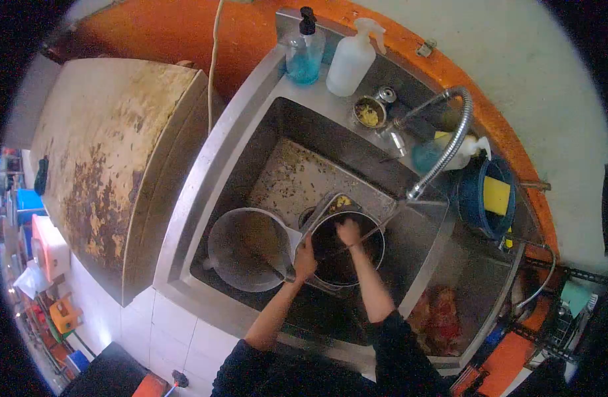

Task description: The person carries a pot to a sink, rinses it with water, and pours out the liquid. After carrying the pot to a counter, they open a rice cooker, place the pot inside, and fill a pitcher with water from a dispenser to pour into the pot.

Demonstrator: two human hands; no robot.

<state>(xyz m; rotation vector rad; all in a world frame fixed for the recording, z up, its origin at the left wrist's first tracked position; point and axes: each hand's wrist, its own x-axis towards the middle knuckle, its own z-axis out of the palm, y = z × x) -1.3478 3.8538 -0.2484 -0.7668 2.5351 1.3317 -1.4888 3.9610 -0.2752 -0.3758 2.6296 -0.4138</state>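
A round, dark-inside metal pot point(330, 276) stands in the sink. My left hand point(305, 261) is closed at its left edge, beside the spout of a large translucent pitcher point(241, 228). Inside the pot is my right hand point(348, 232), its fingers curled; whatever they hold, if anything, is hidden. A thin streak, seemingly water, runs from the flexible faucet's nozzle point(415, 193) across the pot. The pitcher holds cloudy liquid and a long utensil leaning in it. Just behind the pot, a small metal container point(342, 201) has yellowish bits in it.
Brown scraps litter the sink floor point(287, 175). Along the back ledge are a blue-liquid pump bottle point(305, 53), a white spray bottle point(351, 63), a cup of yellowish scraps point(369, 114) and a blue tub point(472, 198) with a yellow sponge point(496, 195). Reddish pieces point(443, 314) lie in the right basin.
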